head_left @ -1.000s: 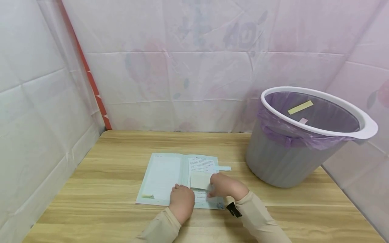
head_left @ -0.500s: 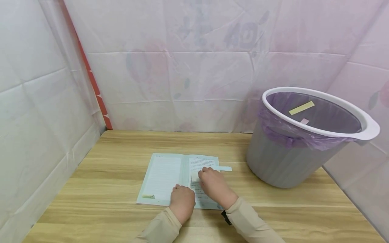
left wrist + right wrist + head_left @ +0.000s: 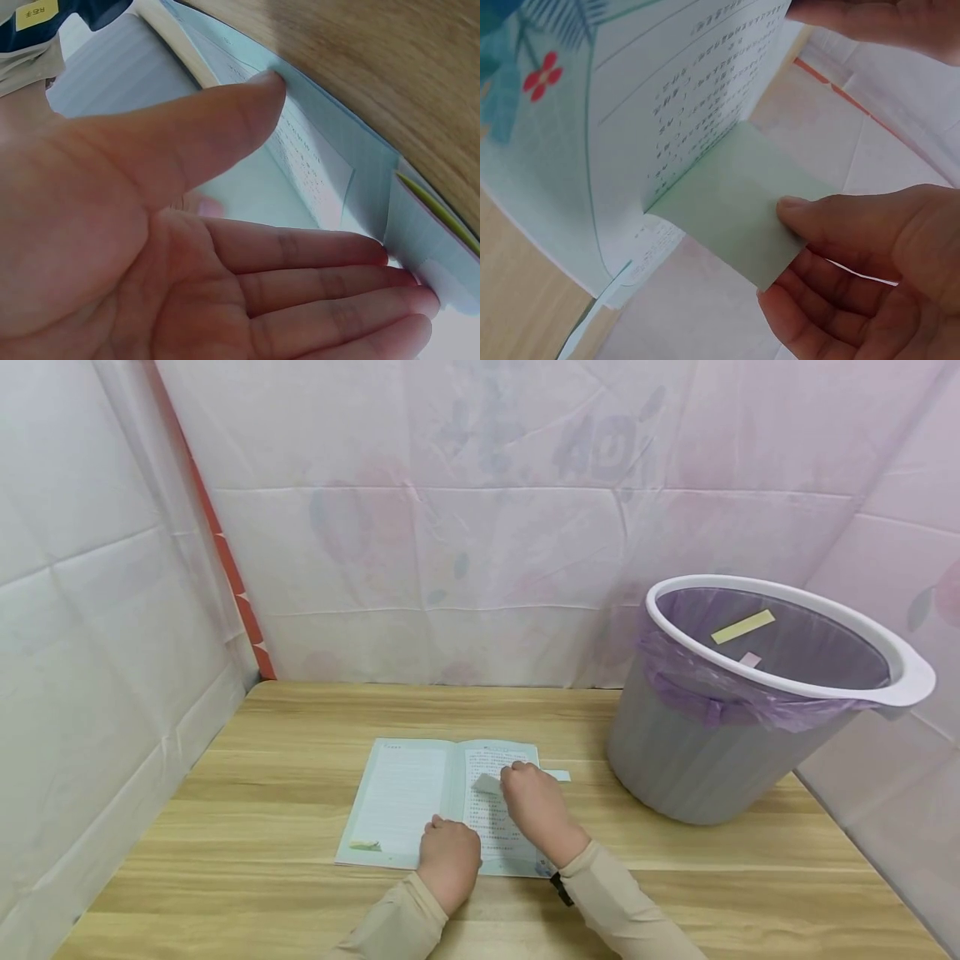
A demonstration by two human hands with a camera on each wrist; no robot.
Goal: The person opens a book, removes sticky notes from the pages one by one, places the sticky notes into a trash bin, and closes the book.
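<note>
An open book (image 3: 401, 797) with pale blue-green page borders lies on the wooden table. On its right page, the right hand (image 3: 534, 806) pinches a pale green sticky note (image 3: 735, 199) between thumb and fingers. The note's opposite edge meets the printed page, and the rest stands away from the paper. Across the book's lower edge, near the spine, rests the left hand (image 3: 450, 860); the left wrist view has its thumb and fingers extended, with the fingertips at the pages. A light blue strip (image 3: 557, 775) sticks out past the right page's edge.
To the right stands a grey bin (image 3: 697, 760) with a white rim and a purple liner. Inside it are a yellow strip (image 3: 742, 627) and a small pink strip (image 3: 750, 659). Pale sheets hang behind and beside the wooden table (image 3: 247, 827).
The right hand has moved from the note's right side to its upper part and lifted it from lying flat, exposing the print below. The left hand has stayed in place.
</note>
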